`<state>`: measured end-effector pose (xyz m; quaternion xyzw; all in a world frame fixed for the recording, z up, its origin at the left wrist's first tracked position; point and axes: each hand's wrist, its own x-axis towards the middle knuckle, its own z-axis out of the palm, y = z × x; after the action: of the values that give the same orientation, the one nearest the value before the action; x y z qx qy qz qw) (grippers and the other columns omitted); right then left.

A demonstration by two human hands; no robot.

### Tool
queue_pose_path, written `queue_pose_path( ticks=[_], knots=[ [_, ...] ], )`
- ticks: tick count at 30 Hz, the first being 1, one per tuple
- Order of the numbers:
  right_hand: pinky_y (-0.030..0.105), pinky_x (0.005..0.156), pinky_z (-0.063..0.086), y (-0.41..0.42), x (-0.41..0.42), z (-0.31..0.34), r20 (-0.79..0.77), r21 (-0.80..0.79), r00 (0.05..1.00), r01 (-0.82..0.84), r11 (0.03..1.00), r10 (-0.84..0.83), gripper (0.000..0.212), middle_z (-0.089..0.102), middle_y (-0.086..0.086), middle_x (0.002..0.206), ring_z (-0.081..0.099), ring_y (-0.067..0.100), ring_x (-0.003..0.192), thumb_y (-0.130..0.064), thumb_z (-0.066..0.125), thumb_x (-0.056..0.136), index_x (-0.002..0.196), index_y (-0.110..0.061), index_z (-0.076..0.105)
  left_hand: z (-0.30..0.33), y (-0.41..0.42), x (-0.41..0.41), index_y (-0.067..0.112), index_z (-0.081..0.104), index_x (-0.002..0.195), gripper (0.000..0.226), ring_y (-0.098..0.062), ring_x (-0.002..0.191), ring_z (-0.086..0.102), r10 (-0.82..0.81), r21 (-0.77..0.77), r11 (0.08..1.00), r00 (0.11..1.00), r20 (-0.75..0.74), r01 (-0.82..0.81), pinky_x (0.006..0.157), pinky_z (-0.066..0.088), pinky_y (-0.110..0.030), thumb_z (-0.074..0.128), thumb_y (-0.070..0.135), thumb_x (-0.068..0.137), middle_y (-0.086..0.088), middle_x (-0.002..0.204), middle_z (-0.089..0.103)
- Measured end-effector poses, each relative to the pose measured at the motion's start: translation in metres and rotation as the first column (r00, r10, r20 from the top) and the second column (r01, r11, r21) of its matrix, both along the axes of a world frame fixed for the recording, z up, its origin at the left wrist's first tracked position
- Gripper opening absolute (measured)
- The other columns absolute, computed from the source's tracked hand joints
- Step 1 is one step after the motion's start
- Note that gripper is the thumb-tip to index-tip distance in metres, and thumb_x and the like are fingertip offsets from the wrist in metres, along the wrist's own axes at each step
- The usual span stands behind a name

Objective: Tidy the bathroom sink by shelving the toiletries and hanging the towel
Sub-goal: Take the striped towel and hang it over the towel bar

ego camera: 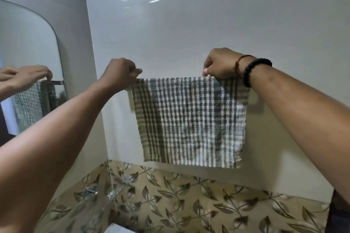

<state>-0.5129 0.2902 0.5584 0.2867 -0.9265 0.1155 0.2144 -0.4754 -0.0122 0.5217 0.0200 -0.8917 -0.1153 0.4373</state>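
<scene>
A green-and-white checked towel hangs flat against the white wall, draped over a rail that it hides. My left hand pinches the towel's top left corner. My right hand pinches the top edge near the right corner; that wrist wears a dark bead bracelet and a thin brown band. Both arms reach up from below. The toiletries and the sink are out of view.
A curved mirror on the left wall reflects a hand, the towel and a chrome rail end. A band of leaf-patterned tiles runs below the towel. A small glass corner shelf sits in the corner.
</scene>
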Motion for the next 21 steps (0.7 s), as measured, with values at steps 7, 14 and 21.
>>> queue_pose_path(
  ticks=[7, 14, 21],
  knots=[
    [0.026, 0.053, 0.034, -0.013, 0.003, -0.001, -0.003, 0.133, 0.999, 0.054, 0.99, -0.054, 0.049, 0.055, 0.003, 0.062, 0.047, 0.017, 0.058, -0.045, 0.054, 0.095, 0.061, -0.01, 0.058, -0.018, -0.011, 0.007, 0.002, 0.068, 0.069, 0.042, -0.037, 0.054, 0.056, -0.013, -0.155, 0.988, 0.999, 0.03, 0.017, 0.051, 0.046, -0.036, 0.053, 0.032, 0.095, -0.02, 0.057, 0.064],
    [0.027, 0.051, 0.031, -0.014, 0.006, -0.001, -0.039, 0.162, 0.996, 0.089, 0.983, -0.084, 0.051, 0.049, 0.005, 0.061, 0.045, 0.021, 0.059, -0.042, 0.053, 0.097, 0.059, -0.008, 0.051, -0.026, -0.009, 0.004, 0.01, 0.038, 0.049, 0.054, -0.028, 0.042, 0.031, -0.033, -0.128, 0.991, 0.999, 0.02, 0.035, 0.044, 0.025, -0.029, 0.048, 0.03, 0.098, -0.007, 0.04, 0.039],
    [0.037, 0.078, 0.057, -0.022, 0.013, -0.013, -0.221, -0.199, 0.975, -0.035, 0.979, -0.01, 0.046, 0.072, 0.014, 0.081, 0.066, 0.026, 0.073, -0.043, 0.06, 0.092, 0.078, -0.001, 0.072, -0.027, -0.012, 0.014, 0.004, 0.064, 0.075, 0.042, -0.038, 0.074, 0.061, -0.068, -0.077, 0.995, 0.993, -0.101, 0.06, 0.068, 0.051, -0.042, 0.047, 0.038, 0.093, -0.018, 0.069, 0.066]
  ],
)
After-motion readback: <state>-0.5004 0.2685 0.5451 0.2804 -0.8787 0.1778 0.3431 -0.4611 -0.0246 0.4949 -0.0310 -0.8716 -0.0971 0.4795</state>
